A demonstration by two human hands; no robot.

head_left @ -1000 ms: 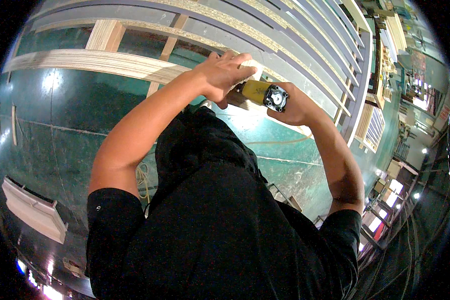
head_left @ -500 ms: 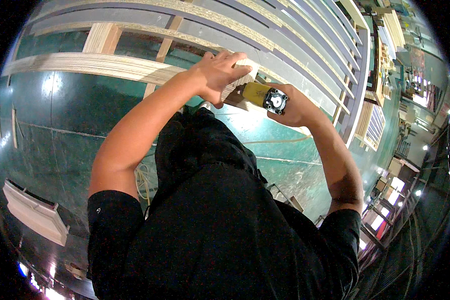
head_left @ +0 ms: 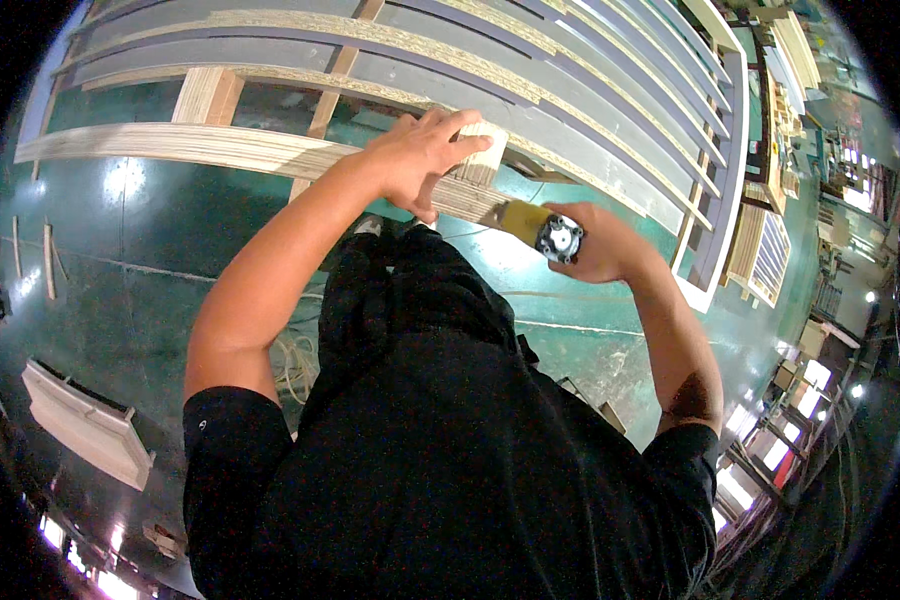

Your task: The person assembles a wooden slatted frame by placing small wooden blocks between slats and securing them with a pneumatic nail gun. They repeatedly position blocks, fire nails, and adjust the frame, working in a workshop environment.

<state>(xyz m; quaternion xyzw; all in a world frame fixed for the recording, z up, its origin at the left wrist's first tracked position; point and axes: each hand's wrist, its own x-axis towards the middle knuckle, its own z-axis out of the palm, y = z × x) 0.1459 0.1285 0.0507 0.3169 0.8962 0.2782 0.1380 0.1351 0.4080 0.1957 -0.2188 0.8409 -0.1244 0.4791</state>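
Observation:
My left hand (head_left: 425, 160) grips a long pale wooden board (head_left: 220, 143) near its right end. Its thumb hooks over the near edge, while the fingers reach across beside a short wooden block (head_left: 483, 155) standing at the board's far side. In my right hand (head_left: 602, 243) is a yellow nail gun (head_left: 526, 222) with a black and silver round cap. The gun's nose points left, close to the board's right end; whether it touches the wood I cannot tell. My right palm hides the gun's handle.
A large slatted frame (head_left: 390, 40) with grey and pale strips lies beyond the board. Another short block (head_left: 205, 97) joins the board to the frame at left. A pale panel (head_left: 88, 420) lies on the green floor, and a coiled hose (head_left: 295, 370) sits by my legs.
My right hand has drawn the nail gun away from the short block, rightward and nearer to me. My left hand stays on the board. The whole view has shifted slightly.

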